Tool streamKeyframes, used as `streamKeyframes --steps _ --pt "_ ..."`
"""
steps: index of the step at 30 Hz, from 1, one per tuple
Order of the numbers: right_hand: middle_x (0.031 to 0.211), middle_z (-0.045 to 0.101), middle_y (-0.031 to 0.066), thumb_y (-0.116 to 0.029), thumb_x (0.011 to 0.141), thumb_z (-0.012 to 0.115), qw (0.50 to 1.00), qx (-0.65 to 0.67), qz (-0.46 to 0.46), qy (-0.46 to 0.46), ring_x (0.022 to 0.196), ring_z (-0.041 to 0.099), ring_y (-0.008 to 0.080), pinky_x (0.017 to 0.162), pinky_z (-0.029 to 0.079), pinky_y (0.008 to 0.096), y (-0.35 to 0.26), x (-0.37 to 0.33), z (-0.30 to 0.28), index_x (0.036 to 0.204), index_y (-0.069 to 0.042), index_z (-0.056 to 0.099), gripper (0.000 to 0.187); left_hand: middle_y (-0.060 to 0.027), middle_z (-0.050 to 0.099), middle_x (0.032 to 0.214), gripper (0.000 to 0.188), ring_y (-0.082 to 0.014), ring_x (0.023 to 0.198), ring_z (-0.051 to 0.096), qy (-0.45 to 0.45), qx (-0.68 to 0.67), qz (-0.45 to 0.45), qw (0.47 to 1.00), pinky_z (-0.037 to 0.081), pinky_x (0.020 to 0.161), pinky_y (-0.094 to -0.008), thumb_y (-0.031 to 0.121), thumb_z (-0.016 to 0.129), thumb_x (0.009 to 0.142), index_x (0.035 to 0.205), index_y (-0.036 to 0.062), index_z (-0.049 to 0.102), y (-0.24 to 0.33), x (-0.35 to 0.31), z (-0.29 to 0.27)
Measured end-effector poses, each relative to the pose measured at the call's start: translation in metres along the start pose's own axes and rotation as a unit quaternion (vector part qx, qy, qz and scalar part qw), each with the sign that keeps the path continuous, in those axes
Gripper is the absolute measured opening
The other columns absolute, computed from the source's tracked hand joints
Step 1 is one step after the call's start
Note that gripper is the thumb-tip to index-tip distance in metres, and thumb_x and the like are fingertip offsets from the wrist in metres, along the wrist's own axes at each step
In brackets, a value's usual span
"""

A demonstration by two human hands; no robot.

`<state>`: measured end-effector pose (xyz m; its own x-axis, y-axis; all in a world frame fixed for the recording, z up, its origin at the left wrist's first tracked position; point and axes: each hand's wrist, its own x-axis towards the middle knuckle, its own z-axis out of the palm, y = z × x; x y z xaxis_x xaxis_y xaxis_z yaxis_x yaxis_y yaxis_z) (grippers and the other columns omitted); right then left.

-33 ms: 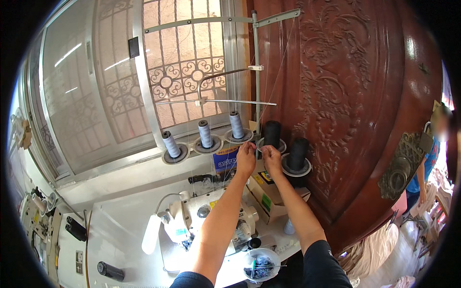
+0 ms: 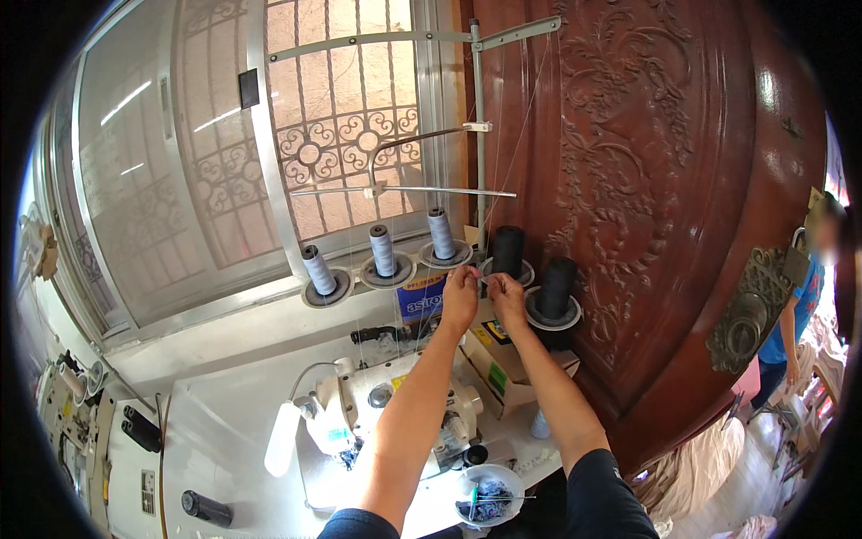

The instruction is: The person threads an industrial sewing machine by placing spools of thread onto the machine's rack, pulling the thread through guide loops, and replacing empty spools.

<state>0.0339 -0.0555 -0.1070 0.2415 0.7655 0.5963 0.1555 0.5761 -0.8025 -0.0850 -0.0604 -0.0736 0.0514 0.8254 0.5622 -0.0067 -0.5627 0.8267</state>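
Spool (image 2: 508, 247), black, stands upright on its disc (image 2: 529, 275), likely so it unwinds upward freely; just before it, left hand (image 2: 461, 295) and right hand (image 2: 508, 297) pinch near each other, on what I cannot tell.

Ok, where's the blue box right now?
In the head view, the blue box is near the middle, just left of the person's left hand, below the rightmost grey-blue thread cone and above the sewing machine.
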Motion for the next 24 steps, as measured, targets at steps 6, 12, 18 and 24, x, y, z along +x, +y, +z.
streamKeyframes --steps 6,12,18,24 --pt "0.068 0.052 -0.0016 -0.001 0.080 0.053 0.986 0.143 0.079 -0.025 0.061 0.048 0.0084 0.056 0.040 0.0217 -0.010 0.000 0.004 0.082 -0.006 0.057 0.006 -0.0159 0.053 0.106 0.010 -0.0178 0.085 0.058 -0.098 -0.282 -0.101 0.949 0.046 0.072 -0.0279 0.005 0.041 0.082 0.077 0.0004 0.048 0.026 -0.004 0.003" --pt "0.094 0.053 0.0173 -0.001 0.076 0.052 0.962 -0.255 -0.055 0.080 0.091 0.052 0.0291 0.080 0.041 0.0349 -0.084 -0.008 0.002 0.105 0.001 0.046 0.031 -0.0172 0.058 0.096 0.014 -0.0197 0.087 0.059 -0.010 -0.147 -0.028 0.989 0.044 0.076 -0.0255 0.004 0.042 0.077 0.069 -0.0041 0.051 0.024 -0.006 -0.006" --pt "0.098 0.050 0.0223 -0.009 0.080 0.052 0.902 -0.407 -0.119 -0.081 0.093 0.051 0.0363 0.080 0.042 0.0408 -0.111 -0.014 -0.014 0.110 0.003 0.043 0.034 -0.0157 0.061 0.093 0.016 -0.0186 0.086 0.060 0.015 -0.126 -0.035 0.991 0.046 0.073 -0.0257 0.002 0.043 0.072 0.072 -0.0078 0.055 0.032 -0.009 -0.004" --pt "0.081 0.051 0.0214 -0.012 0.080 0.053 0.840 -0.503 -0.175 -0.102 0.078 0.054 0.0371 0.065 0.045 0.0439 -0.133 -0.020 -0.014 0.097 0.004 0.049 0.023 -0.0131 0.063 0.087 0.018 -0.0163 0.077 0.059 0.029 -0.126 -0.041 0.991 0.045 0.071 -0.0249 0.006 0.044 0.071 0.073 -0.0075 0.057 0.045 -0.015 -0.003"
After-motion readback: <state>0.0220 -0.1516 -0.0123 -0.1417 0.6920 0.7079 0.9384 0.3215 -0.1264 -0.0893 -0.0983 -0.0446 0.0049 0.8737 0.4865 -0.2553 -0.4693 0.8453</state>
